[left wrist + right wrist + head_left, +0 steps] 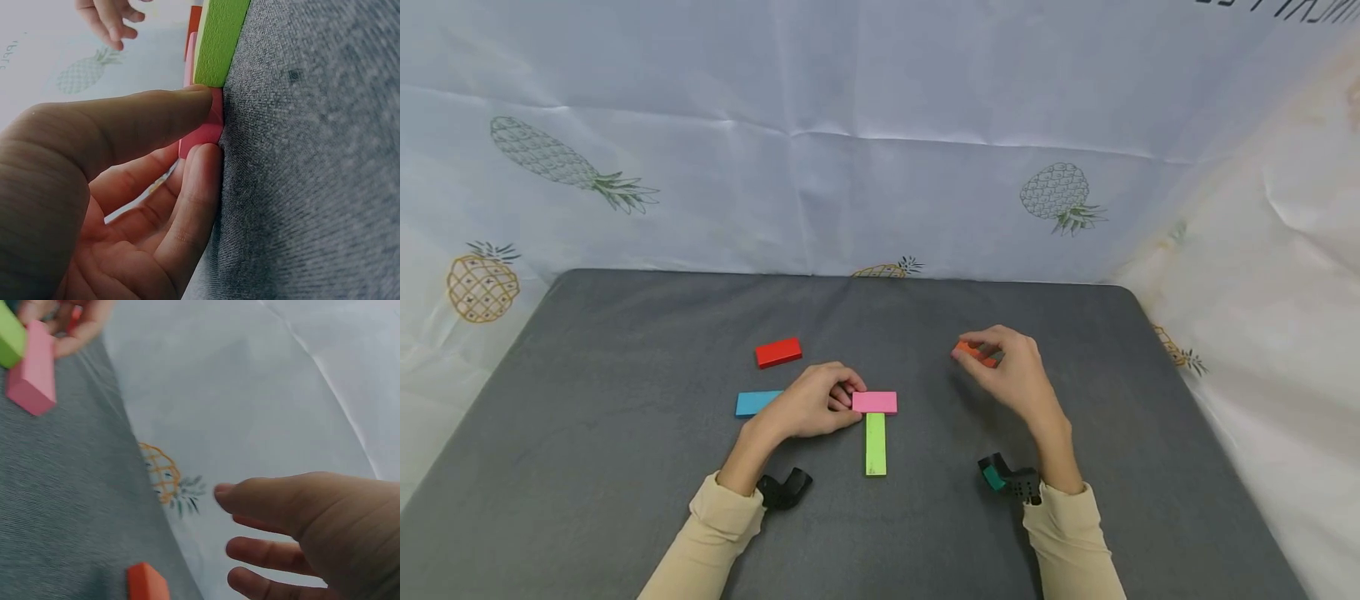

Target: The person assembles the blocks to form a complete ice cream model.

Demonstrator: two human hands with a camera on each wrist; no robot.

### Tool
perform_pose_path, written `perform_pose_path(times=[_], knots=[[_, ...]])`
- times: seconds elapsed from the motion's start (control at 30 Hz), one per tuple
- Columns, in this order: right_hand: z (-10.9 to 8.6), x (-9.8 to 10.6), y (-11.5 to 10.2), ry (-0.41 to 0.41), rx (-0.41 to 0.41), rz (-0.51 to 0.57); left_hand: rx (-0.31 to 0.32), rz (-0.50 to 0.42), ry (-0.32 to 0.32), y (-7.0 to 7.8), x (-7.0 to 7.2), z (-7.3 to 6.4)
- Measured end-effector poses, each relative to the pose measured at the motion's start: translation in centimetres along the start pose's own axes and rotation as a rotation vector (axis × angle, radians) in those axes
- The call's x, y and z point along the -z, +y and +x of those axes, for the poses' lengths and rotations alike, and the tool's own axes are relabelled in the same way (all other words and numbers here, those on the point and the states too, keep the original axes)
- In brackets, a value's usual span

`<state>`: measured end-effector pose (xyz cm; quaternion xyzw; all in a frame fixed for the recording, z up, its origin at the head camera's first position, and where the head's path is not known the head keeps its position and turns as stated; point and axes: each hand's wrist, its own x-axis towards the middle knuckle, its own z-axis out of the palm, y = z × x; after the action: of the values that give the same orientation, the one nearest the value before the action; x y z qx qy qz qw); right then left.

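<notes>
My left hand (812,402) pinches the left end of a pink block (875,402), thumb on the near side and fingers on the far side. The pink block lies crosswise at the far end of a light green block (876,446), so the two form a T on the dark cloth. Over an orange block (147,582) hovers my right hand (1007,371), its fingers apart and loosely bent. In the right wrist view the orange block lies on the cloth, away from the fingertips (226,490), and nothing is between them.
A red block (778,352) lies beyond my left hand. Partly under the left wrist in the head view is a blue block (756,403). A dark grey cloth covers the table (625,400), backed by a white curtain (820,200) printed with pineapples.
</notes>
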<state>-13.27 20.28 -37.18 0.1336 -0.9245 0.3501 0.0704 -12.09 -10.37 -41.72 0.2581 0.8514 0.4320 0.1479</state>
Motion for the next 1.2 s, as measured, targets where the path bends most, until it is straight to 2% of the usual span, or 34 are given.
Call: perform_pose_path(times=[0.43, 1.2], knots=[[-0.2, 1.0, 2.6, -0.025, -0.040, -0.024, 0.013, -0.004, -0.010, 0.3, 0.1, -0.1], [0.0, -0.5, 5.7, -0.073, -0.063, 0.042, 0.014, -0.017, -0.008, 0.0, 0.0, 0.0]])
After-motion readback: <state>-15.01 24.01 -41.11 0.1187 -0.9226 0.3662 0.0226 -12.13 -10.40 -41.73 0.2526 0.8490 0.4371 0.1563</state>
